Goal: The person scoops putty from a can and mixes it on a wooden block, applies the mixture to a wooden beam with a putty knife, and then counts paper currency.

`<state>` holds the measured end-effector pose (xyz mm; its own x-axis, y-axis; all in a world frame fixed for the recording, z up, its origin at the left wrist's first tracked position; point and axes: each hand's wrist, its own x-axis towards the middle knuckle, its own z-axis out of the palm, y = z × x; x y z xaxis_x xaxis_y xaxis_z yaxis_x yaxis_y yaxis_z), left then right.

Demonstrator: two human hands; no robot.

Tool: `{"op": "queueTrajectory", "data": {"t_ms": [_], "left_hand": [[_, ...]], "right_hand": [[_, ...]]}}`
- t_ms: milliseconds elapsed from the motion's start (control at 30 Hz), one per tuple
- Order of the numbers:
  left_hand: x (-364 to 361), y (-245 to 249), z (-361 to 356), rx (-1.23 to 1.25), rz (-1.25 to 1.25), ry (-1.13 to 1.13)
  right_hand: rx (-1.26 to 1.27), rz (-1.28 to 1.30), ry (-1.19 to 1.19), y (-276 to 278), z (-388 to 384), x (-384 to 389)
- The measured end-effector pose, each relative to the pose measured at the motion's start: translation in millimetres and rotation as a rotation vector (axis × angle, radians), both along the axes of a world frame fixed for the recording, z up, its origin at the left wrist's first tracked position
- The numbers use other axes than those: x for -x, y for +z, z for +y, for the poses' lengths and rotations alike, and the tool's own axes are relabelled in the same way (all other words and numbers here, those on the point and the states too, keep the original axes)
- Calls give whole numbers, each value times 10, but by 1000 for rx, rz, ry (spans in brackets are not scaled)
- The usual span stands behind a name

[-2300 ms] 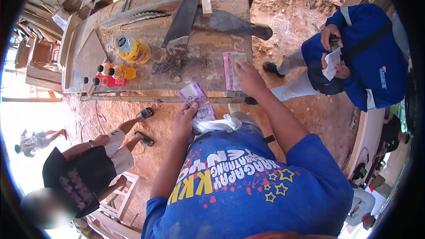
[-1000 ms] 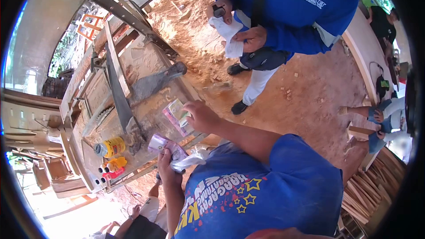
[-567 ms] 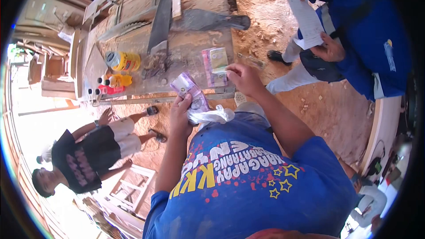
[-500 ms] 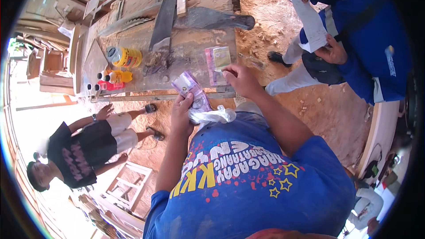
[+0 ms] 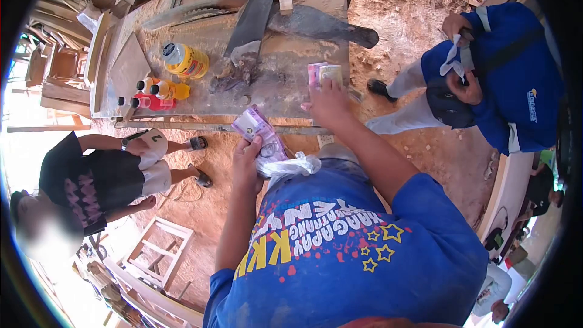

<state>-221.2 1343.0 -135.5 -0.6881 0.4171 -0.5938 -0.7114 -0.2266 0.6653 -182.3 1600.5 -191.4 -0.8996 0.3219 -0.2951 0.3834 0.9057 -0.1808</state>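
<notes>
Purple banknotes (image 5: pixel 252 126) clutched left hand (image 5: pixel 248 164); right hand (image 5: pixel 328 104) open atop bench (image 5: pixel 279 94) stack (image 5: pixel 323 74); bottles (image 5: pixel 159 94) near.

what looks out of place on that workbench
A pile of banknotes lies on the dusty workbench, touched by the right hand, which is odd beside the long dark tool. The yellow can and the small bottles lie on their sides. The left hand grips purple notes and a plastic bag.

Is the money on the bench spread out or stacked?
Stacked: the notes lie in one small overlapping pile, touched by the right hand.
</notes>
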Motion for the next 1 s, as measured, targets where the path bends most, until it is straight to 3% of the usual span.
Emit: {"op": "queueTrajectory", "data": {"t_ms": [233, 433, 533, 633, 733, 933, 1000], "left_hand": [[183, -156, -124, -13, -28, -16], [251, 29, 100, -8, -33, -131], [273, 16, 182, 26, 11, -187], [261, 65, 253, -9, 28, -225], [234, 18, 356, 23, 47, -272], [107, 7, 466, 115, 61, -239], [81, -26, 480, 112, 59, -205]], "right_hand": [[-3, 167, -162, -44, -61, -79], [-8, 79, -212, -34, -39, -144], [79, 249, -193, 281, -51, -148], [838, 576, -239, 446, -98, -159], [1361, 277, -305, 534, -211, -215], [1120, 321, -373, 576, -134, -321], [1078, 306, -514, 675, 49, -366]]}}
